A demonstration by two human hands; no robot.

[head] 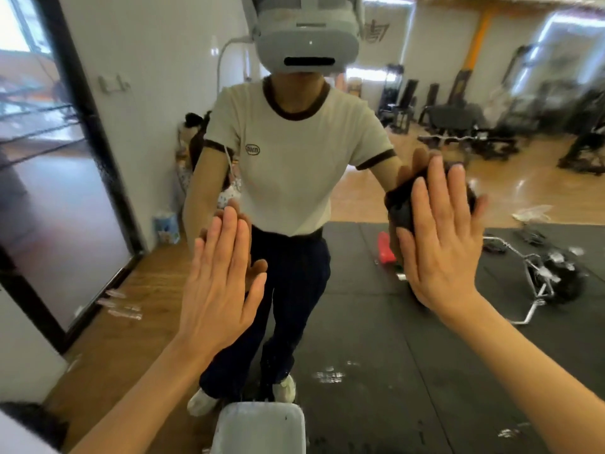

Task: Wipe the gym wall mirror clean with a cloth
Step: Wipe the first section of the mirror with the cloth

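Observation:
The wall mirror (376, 322) fills the view and reflects a person in a white shirt and headset. My right hand (442, 237) lies flat with straight fingers, pressing a dark cloth (401, 204) against the glass at the right. The cloth shows bunched beyond my fingers, partly hidden by the hand. My left hand (222, 276) is flat on the mirror at the centre left, fingers straight and together, holding nothing. Smudges and streaks mark the glass low down.
A white stool or bucket top (262, 427) sits at the mirror's foot. A black-framed glass door (65, 191) stands at the left. Reflected in the mirror are gym machines, black floor mats, a curl bar and a red object on the floor.

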